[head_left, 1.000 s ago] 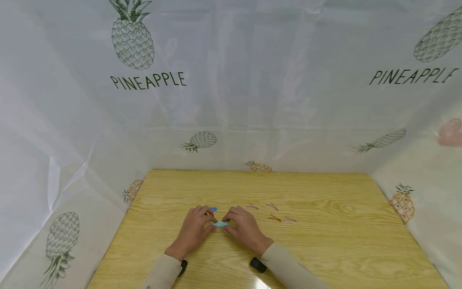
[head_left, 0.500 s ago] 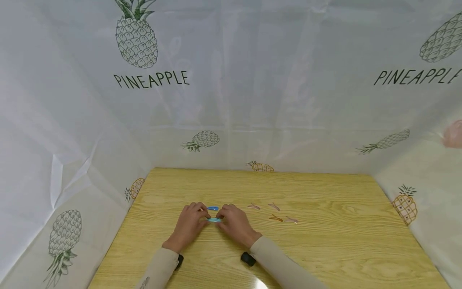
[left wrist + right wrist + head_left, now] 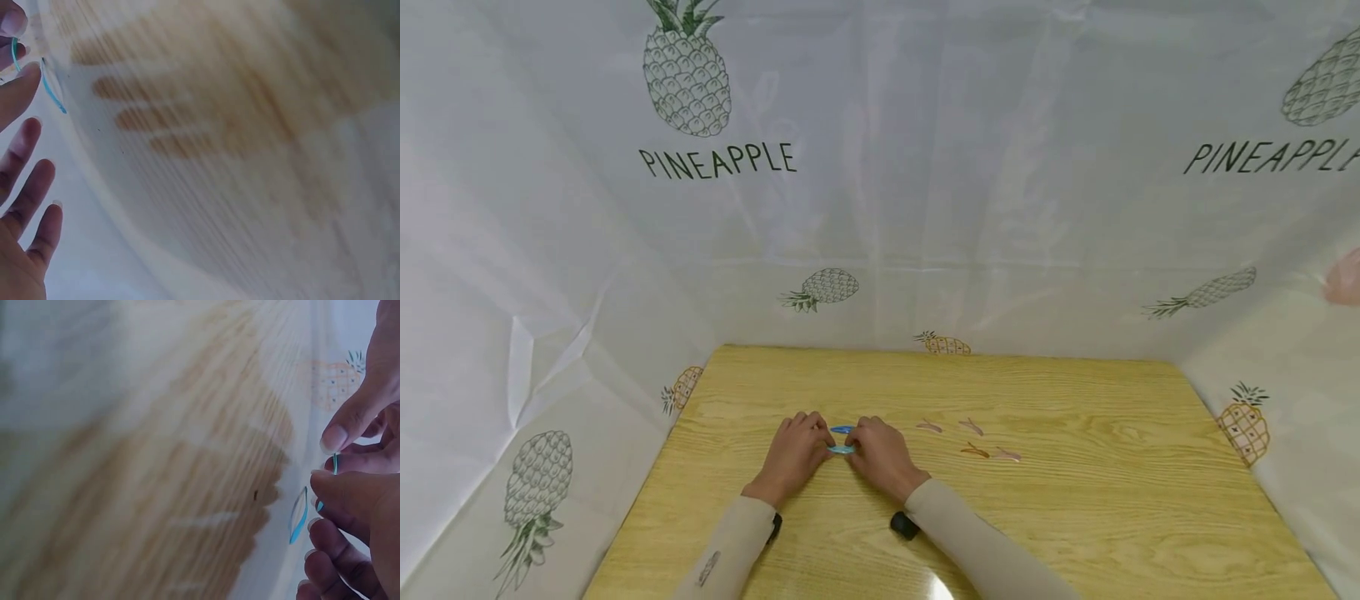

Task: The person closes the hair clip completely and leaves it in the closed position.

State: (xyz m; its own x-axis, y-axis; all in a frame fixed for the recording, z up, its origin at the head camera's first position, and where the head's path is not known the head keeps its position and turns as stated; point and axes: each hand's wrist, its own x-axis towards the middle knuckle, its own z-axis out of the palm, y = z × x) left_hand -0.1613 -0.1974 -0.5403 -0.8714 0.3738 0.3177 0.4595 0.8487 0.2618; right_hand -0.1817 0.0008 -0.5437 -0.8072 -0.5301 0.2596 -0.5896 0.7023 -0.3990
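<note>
Between my two hands a light teal snap hair clip (image 3: 841, 449) is held low over the wooden table. My left hand (image 3: 793, 454) pinches its left end with thumb and forefinger; in the left wrist view the other fingers are spread away from the clip (image 3: 14, 53). The right end is pinched by my right hand (image 3: 880, 457), whose thumb and fingertips cover part of the clip (image 3: 335, 464) in the right wrist view. Just beyond it a blue snap hair clip (image 3: 842, 430) lies on the table, its curved, parted outline showing in the right wrist view.
To the right lie several more hair clips: two pinkish ones (image 3: 928, 426) farther back, an orange-brown one (image 3: 976, 451) and another pinkish one (image 3: 1007, 455) nearer. White pineapple-printed sheeting (image 3: 962, 208) stands behind and beside the wooden table (image 3: 1112, 475).
Both hands have shifted left and slightly farther from me with the teal clip, bringing it close to the blue clip. The blue clip, earlier partly behind the left hand, now shows between the hands.
</note>
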